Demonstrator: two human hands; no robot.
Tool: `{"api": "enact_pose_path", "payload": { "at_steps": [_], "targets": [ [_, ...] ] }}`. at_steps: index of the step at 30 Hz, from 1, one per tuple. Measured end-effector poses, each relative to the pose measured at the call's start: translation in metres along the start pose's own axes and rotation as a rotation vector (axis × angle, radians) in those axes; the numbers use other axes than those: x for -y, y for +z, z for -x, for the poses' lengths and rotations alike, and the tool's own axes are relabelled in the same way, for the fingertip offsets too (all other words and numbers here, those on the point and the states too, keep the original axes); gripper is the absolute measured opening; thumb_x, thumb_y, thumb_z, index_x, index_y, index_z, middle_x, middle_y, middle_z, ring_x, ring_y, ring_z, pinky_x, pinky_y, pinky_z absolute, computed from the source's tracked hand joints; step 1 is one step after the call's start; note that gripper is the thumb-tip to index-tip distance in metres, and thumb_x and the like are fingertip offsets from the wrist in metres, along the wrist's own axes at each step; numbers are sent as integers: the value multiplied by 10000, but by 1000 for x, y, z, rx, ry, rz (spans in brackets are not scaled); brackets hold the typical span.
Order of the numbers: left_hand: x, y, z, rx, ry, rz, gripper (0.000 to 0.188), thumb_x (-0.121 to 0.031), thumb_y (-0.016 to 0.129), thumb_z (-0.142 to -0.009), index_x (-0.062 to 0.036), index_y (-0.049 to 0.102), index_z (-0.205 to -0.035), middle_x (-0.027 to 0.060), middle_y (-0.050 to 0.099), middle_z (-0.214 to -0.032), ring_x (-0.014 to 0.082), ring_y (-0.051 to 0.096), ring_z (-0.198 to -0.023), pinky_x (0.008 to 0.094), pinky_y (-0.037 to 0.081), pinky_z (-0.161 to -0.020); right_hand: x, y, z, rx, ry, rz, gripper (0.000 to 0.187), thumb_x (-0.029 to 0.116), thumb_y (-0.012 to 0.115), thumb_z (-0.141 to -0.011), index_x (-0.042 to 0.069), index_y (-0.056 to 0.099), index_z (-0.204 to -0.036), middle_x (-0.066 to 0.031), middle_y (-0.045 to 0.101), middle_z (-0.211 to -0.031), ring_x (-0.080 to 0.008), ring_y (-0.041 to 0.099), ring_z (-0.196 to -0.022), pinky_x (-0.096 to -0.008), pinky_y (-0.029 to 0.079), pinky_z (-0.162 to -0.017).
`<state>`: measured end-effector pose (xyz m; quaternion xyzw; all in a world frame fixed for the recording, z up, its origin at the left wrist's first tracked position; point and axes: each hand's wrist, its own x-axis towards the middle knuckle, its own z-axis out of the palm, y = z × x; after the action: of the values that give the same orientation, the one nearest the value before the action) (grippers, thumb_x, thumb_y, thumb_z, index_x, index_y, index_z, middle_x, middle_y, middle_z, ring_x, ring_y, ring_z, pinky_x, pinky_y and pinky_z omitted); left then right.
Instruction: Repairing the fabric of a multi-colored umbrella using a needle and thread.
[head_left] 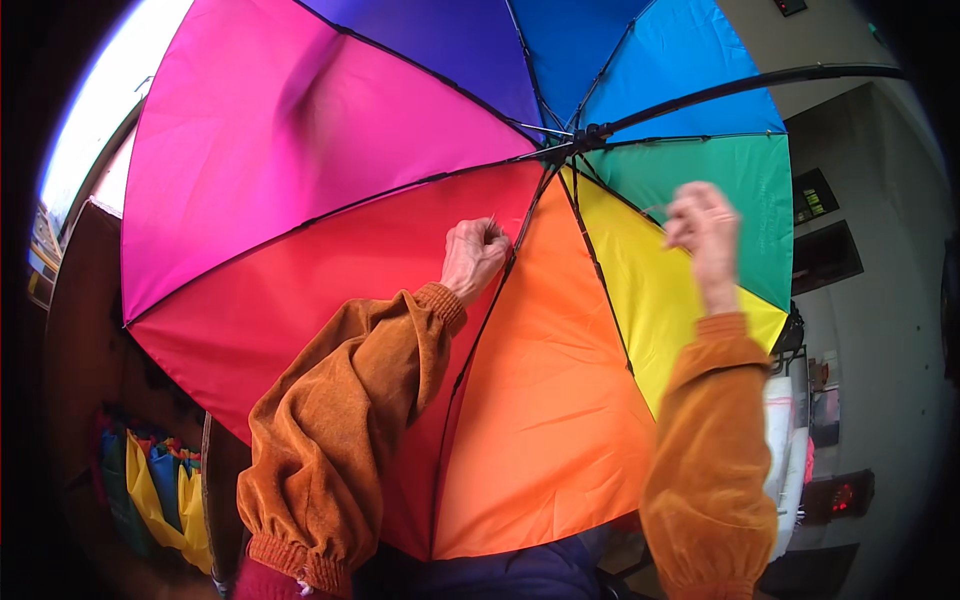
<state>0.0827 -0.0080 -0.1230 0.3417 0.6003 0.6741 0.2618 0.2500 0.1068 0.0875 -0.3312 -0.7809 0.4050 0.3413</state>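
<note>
An opened umbrella (545,400) with rainbow-coloured panels spreads across the view, its inside facing me. Thin black ribs meet at its hub (572,145), and a black shaft (745,88) runs from there to the upper right. My left hand (475,258) is closed beside the rib between the red and orange panels. A thin sliver shows at its fingertips, too fine to name. Over the yellow and green panels my right hand (703,235) is raised, slightly blurred, its fingers curled together in a pinch. Whatever it holds is hidden. Rust-brown sleeves cover both forearms.
At the lower left, a bundle of colourful fabric (165,495) hangs or stands beside a dark brown panel (75,340). A bright window (105,90) lies at the upper left. White material (785,440) and dark objects stand along the right, near a grey surface (890,330).
</note>
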Motion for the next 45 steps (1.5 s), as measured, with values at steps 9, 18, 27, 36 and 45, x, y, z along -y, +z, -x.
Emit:
{"api": "enact_pose_path", "payload": {
  "at_steps": [9, 18, 27, 36, 45],
  "targets": [
    [-21, -6, 0, 179, -478, 531, 155, -110, 611, -767, -51, 550, -637, -7, 456, -507, 51, 345, -403, 210, 216, -331, -74, 111, 53, 351, -406, 569, 69, 6, 497, -712, -30, 526, -662, -141, 479, -556, -242, 494, -441, -355, 394, -448],
    [-9, 4, 2, 52, 146, 77, 99, -60, 601, -760, 17, 594, -698, 20, 543, -571, 63, 477, -533, 221, 374, -487, -66, 129, 44, 354, -251, 701, 173, 35, 487, -655, -22, 373, -538, -162, 326, -463, -265, 398, -395, -394, 319, -417],
    [-19, -7, 5, 269, -472, 676, 181, -70, 565, -796, -46, 538, -618, -8, 463, -512, 40, 316, -382, 212, 193, -322, -76, 134, 65, 261, 92, 285, 173, -76, 406, -735, 11, 368, -591, -8, 350, -492, -79, 390, -407, -252, 303, -344],
    [-26, -10, 6, 305, -486, 615, 157, -86, 559, -791, -55, 522, -642, -9, 439, -525, 38, 307, -379, 213, 191, -330, -100, 134, 57, 85, -407, 563, 112, -71, 429, -762, -29, 498, -840, -20, 495, -528, -111, 513, -440, -256, 405, -411],
    [-26, -16, 7, 313, -496, 654, 156, -65, 559, -776, -59, 508, -628, -11, 428, -520, 40, 293, -370, 215, 184, -326, -78, 138, 53, 123, 3, 232, 132, 72, 502, -863, -13, 517, -764, -49, 504, -513, -117, 523, -396, -252, 410, -368]
  ]
}}
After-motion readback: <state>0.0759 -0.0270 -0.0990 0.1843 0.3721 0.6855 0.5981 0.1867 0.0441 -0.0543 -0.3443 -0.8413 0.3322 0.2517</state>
